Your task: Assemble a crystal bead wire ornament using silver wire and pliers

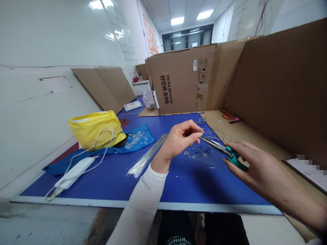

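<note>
Between the thumb and fingers of my left hand a thin piece of wire is pinched, bent in a curve. My right hand is closed round the green handles of long-nose pliers. The pliers' tips meet the wire right at my left fingertips; whether the jaws are clamped on it is too small to tell. Beneath the pliers, small wire pieces with clear beads lie on the blue table. A fanned bundle of straight silver wires rests to the left of my left forearm.
Clear beads lie on a blue cloth beside a yellow bag. A white power strip with its cable sits at the front left. Cardboard panels stand behind and to the right. Orange-handled scissors lie on cardboard at the right.
</note>
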Tool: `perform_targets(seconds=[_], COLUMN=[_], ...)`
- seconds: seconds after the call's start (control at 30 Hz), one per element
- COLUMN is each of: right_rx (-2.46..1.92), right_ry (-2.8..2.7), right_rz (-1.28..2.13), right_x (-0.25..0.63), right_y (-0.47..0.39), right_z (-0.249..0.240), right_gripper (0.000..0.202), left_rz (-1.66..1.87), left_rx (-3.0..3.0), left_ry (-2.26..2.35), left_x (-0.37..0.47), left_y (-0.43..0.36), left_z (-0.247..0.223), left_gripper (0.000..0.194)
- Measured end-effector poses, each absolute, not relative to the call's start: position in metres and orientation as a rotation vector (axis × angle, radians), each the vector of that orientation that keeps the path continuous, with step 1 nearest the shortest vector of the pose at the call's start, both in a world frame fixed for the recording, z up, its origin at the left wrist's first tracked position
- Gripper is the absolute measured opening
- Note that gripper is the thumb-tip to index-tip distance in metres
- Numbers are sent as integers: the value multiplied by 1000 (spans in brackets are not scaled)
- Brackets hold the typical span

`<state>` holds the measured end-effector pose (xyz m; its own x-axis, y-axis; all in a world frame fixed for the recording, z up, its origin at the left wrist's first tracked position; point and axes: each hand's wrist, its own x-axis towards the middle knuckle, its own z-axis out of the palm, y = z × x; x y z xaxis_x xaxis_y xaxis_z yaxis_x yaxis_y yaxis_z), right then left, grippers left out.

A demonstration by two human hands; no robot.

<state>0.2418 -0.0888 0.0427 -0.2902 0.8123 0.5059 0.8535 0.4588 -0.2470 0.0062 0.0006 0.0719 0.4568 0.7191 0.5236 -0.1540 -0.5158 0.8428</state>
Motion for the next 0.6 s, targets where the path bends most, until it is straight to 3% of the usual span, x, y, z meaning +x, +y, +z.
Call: perform_targets(seconds=[0.3, 0.6], right_rx=[-1439, -1410], right_ry=[-2080, -1886], right_rz=[217, 231], right_x=[242, 268], right_y=[-86, -73], right_z=[41, 24], right_gripper=[37, 36], left_rz=[1132, 1130], left_rx=[1568, 1451], left_ry=[562, 622], left_x=[8, 1], left_y=[7, 11], left_z=[68, 74], left_gripper=[25, 22])
